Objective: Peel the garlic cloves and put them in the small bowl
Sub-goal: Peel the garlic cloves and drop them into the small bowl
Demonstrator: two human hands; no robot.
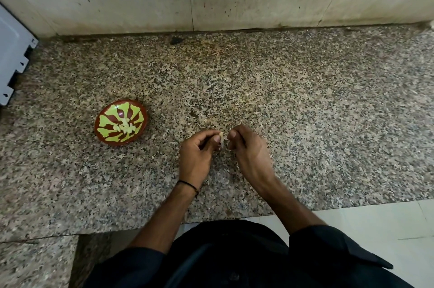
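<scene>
Both hands meet just below the centre of the frame, over the speckled granite surface [305,111]. The left hand [197,150] pinches a garlic clove [222,138] between thumb and fingertips. The right hand [249,150], fingers curled in, pinches at the papery skin on the clove's right side. The clove is small and half hidden by fingertips, so I can't tell how much skin is off.

To my eye the step in hand is stripping the skin. It should go best with the left hand holding the clove firmly by one end, but not squeezing so hard that it slips. The right can then catch a loose edge with a nail and pull along the clove's length. Scraps are better dropped where the hands are than near the bowl.

The small bowl [116,143], brown with a yellow-green leaf pattern, sits at the left of the frame, well apart from the hands. A few pale peeled cloves [125,124] lie at its middle, so the job looks partly done.
</scene>
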